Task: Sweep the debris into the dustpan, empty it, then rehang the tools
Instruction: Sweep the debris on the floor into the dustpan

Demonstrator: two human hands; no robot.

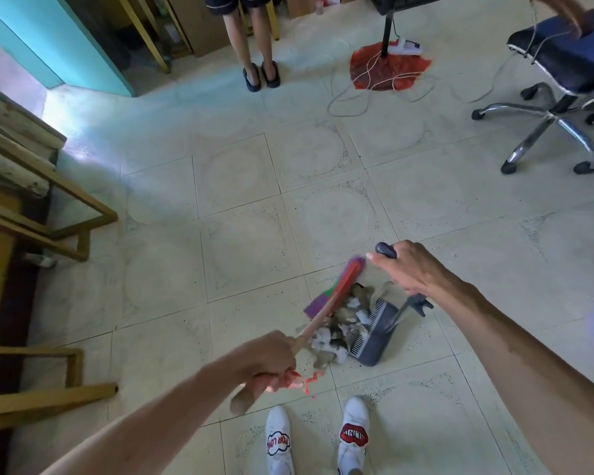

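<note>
My left hand [266, 363] grips the wooden handle of a broom [336, 291] whose red, green and purple head rests on the floor just left of the debris. My right hand [405, 269] holds the dark top grip of the dustpan's long handle. The dark blue dustpan [378, 334] sits on the tiles with its mouth facing left. A pile of grey and white paper debris [340, 323] lies at and inside its mouth, between the broom head and the pan. A curl of red ribbon [309, 382] hangs by my left hand.
My white shoes [318, 437] stand just below the pile. A person's legs [258, 46] are at the back. An office chair [559, 97] stands at the right, a fan stand on a red bag [388, 68] with loose cords behind, wooden furniture [31, 207] along the left.
</note>
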